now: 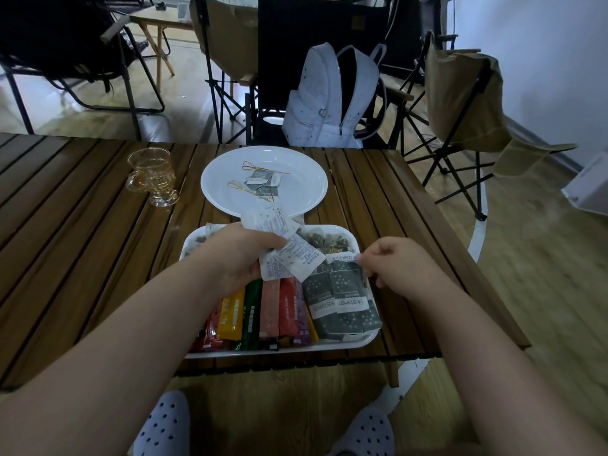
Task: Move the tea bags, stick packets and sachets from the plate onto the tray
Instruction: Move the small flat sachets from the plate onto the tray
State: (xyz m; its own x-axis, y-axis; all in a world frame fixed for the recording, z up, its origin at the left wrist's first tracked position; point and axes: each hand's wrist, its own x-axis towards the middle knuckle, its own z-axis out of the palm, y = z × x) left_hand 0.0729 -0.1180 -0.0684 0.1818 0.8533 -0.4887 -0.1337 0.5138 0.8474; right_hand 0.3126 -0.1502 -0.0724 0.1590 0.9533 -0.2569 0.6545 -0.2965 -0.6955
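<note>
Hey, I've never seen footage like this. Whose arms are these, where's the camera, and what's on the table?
No machine: a person wears one camera on the head, looking down at their own arms. The left hand grips white sachets above the white tray. The right hand seems to pinch the grey sachets lying in it, beside coloured stick packets. Behind, a white plate holds leftover sachets and gold picks. A glass cup stands on the wooden table.
</note>
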